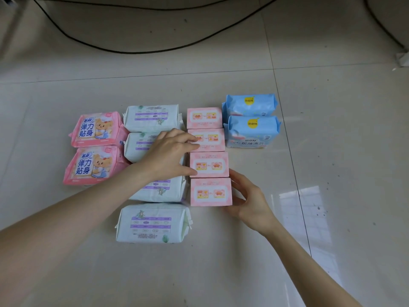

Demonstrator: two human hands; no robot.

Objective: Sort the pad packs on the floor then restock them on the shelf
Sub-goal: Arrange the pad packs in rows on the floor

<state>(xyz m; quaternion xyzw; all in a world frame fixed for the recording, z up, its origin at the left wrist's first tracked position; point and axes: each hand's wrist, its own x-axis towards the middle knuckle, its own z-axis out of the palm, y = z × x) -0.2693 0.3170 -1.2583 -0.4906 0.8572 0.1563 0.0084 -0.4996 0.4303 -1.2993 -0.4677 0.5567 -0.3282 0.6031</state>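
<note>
The left hand [170, 151], fingers extended, pressed the pink boxes [209, 163]; the right hand [250, 202] cupped the nearest box [210, 192]. Uneven pressure might skew them.

The floor [221, 273] is of large, glossy beige tiles with thin dark joints [287, 140]. Black cables [132, 52] curve across its far part. On the right, daylight makes a pale reflection [309, 213], perhaps of a window.

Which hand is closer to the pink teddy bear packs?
Left. The left hand sits just right of the teddy bear packs, over the white packs. The right hand is farther right, holding the nearest small pink box.
</note>
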